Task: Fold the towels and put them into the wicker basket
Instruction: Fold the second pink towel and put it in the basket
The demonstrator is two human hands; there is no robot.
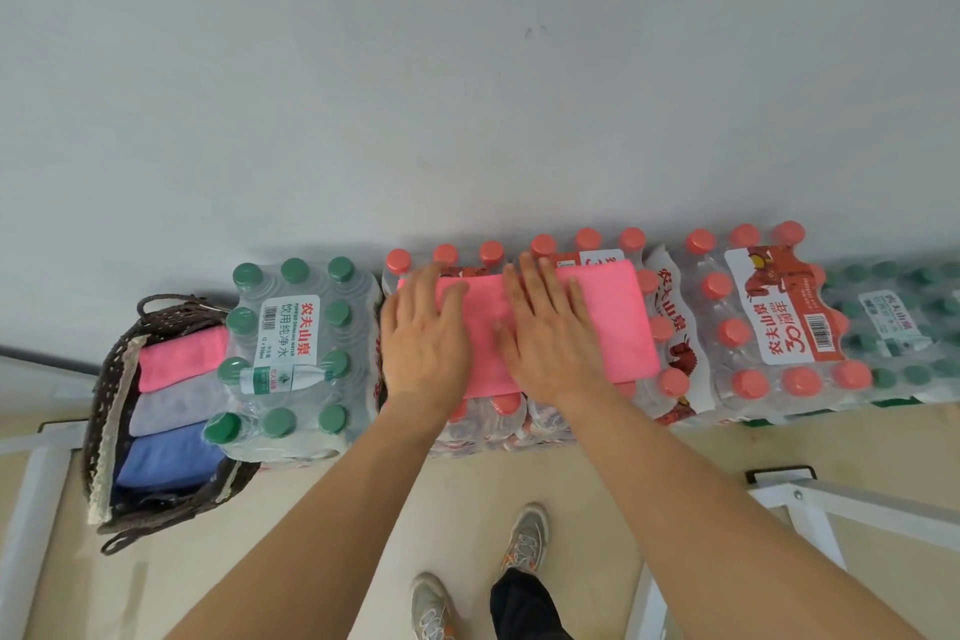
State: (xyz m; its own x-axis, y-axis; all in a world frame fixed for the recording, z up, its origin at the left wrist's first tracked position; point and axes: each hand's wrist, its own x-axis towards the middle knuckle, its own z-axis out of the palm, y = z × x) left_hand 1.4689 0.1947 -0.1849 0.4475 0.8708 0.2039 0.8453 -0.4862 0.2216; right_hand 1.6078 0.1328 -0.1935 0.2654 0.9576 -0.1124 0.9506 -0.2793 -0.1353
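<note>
A pink towel, folded into a rectangle, lies on top of packs of red-capped water bottles. My left hand presses flat on its left part, fingers spread. My right hand lies flat on its middle, fingers apart. Neither hand grips the cloth. The dark wicker basket stands on the floor at the left. Inside it lie a folded pink towel, a grey towel and a blue towel, side by side.
A pack of green-capped bottles stands between the basket and the red-capped packs. More bottle packs run to the right along the white wall. White metal frames stand at both lower sides. My shoes are on the beige floor.
</note>
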